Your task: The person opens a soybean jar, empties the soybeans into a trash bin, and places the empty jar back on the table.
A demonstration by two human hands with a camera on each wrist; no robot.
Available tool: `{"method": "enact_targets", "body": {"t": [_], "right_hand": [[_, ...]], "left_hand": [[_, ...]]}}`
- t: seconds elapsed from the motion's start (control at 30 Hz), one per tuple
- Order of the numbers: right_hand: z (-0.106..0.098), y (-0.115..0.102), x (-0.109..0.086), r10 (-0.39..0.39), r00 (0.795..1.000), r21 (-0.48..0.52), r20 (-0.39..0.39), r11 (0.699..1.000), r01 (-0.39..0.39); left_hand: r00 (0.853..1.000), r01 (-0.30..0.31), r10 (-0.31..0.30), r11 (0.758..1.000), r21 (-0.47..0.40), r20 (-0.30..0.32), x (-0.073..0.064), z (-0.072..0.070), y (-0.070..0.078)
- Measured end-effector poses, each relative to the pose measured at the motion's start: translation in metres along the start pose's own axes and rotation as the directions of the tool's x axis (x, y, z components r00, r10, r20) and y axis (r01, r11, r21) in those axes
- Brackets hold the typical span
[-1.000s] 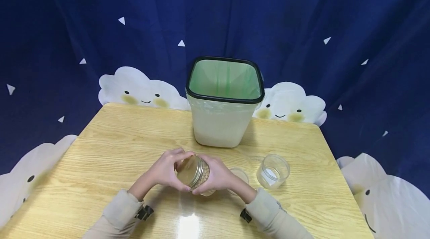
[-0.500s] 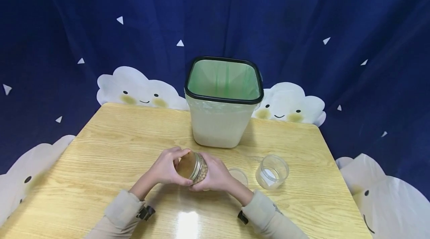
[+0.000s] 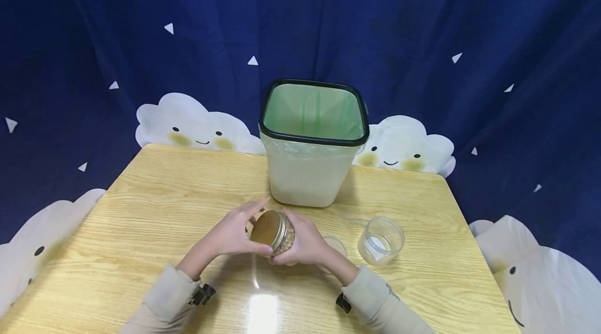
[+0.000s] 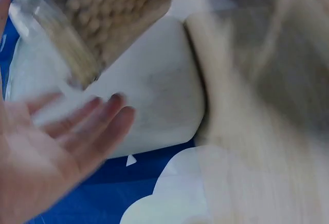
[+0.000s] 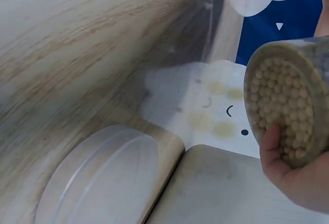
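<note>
A clear jar of round beige beans [image 3: 288, 238] with a gold screw lid [image 3: 265, 228] is held tilted above the table, its lid toward the left. My right hand [image 3: 304, 240] grips the jar's body; in the right wrist view a fingertip presses its bean-filled bottom [image 5: 280, 95]. Around the lid side is my left hand [image 3: 233, 232], its thumb at the lid's near edge and its other fingers spread. In the left wrist view, the fingers of the left hand [image 4: 51, 152] look fairly straight and stand apart from the jar [image 4: 110, 16].
A white bin [image 3: 307, 175] with a black rim and green-tinted liner stands behind the hands. Right of my right hand is an uncapped clear plastic tub [image 3: 381, 240], with a clear round lid [image 3: 335, 245] partly behind the wrist. The wooden table [image 3: 188, 177] meets a blue curtain [image 3: 197, 21].
My left hand has loosened from the lid, its fingers spreading away, while the right hand keeps holding the jar. The gold lid's top shows more now.
</note>
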State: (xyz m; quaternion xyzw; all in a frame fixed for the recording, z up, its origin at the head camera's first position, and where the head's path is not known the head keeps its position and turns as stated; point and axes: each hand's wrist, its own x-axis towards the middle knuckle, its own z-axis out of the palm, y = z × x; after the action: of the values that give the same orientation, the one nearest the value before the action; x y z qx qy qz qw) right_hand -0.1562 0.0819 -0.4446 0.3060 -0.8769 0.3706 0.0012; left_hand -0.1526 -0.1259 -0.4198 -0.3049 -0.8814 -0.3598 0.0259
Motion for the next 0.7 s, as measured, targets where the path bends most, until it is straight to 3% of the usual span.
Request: {"method": "enact_targets", "body": {"t": [0.1, 0.2, 0.27, 0.37, 0.53, 0.7], "right_hand": [[-0.0014, 0.0009, -0.0002, -0.019, 0.999, 0.055, 0.033, 0.998, 0.017], [-0.0018, 0.002, -0.0006, -0.021, 0.998, 0.094, 0.063, 0.996, 0.015], [-0.002, 0.0023, -0.0012, -0.018, 0.997, 0.109, 0.074, 0.994, 0.01], [-0.0024, 0.0023, -0.0019, -0.009, 0.997, 0.125, 0.082, 0.992, -0.002], [-0.0025, 0.0015, -0.0026, -0.005, 0.996, 0.141, 0.089, 0.99, -0.008], [-0.0013, 0.0036, -0.0029, -0.054, 0.995, 0.151, 0.085, 0.988, 0.041]], "left_hand": [[0.993, -0.103, 0.106, 0.994, -0.043, 0.061, 0.001, -0.0066, 0.0006], [0.968, -0.208, 0.22, 0.973, -0.102, 0.125, 0.0035, -0.0098, 0.0003], [0.954, -0.24, 0.257, 0.964, -0.117, 0.157, 0.0039, -0.0108, 0.0004], [0.945, -0.261, 0.279, 0.958, -0.12, 0.169, 0.0044, -0.0108, 0.0], [0.95, -0.262, 0.276, 0.959, -0.112, 0.143, 0.0044, -0.0097, 0.0001], [0.953, -0.269, 0.279, 0.958, -0.096, 0.113, 0.0049, -0.008, 0.0002]]}}
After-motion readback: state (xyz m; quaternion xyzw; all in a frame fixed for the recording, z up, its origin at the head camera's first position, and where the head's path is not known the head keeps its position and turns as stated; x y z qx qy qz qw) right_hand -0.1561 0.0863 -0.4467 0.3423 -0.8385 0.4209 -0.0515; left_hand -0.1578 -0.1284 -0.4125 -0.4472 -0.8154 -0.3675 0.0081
